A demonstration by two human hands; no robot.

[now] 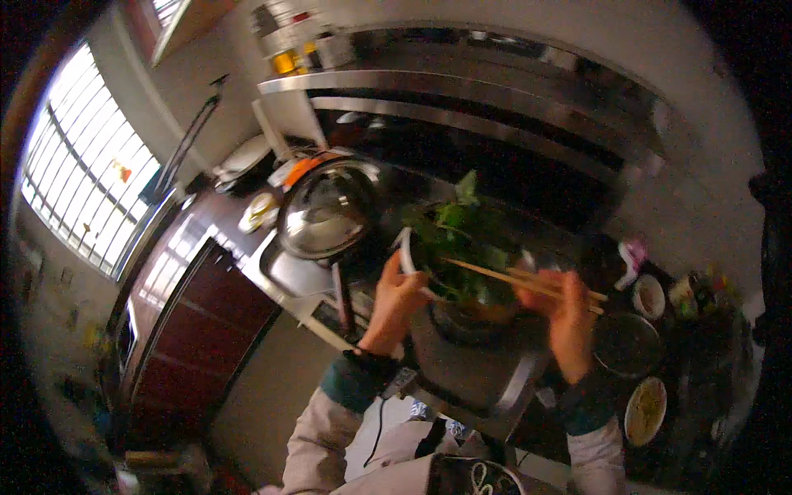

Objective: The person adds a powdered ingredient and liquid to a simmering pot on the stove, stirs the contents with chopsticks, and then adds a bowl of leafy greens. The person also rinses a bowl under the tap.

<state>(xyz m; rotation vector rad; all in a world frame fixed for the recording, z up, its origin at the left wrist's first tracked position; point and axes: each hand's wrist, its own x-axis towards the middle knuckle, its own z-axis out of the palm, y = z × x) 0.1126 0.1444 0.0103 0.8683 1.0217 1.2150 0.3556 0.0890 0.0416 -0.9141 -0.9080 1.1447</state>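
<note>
My left hand (396,303) grips the white rim of a bowl or plate (406,250), which is tilted beside a heap of leafy greens (467,235). My right hand (566,315) holds wooden chopsticks (495,272), their tips at the greens. Below the greens is a dark round pan or pot, partly hidden and blurred. To the left, a shiny metal lid or pan (328,210) has a dark handle pointing toward me.
Several bowls, one with yellowish contents (645,411), stand at the right. A small white bowl (649,297) is above them. Bottles and a jar (286,62) occupy the back shelf. A dark red cabinet (198,340) is at the left, below the counter.
</note>
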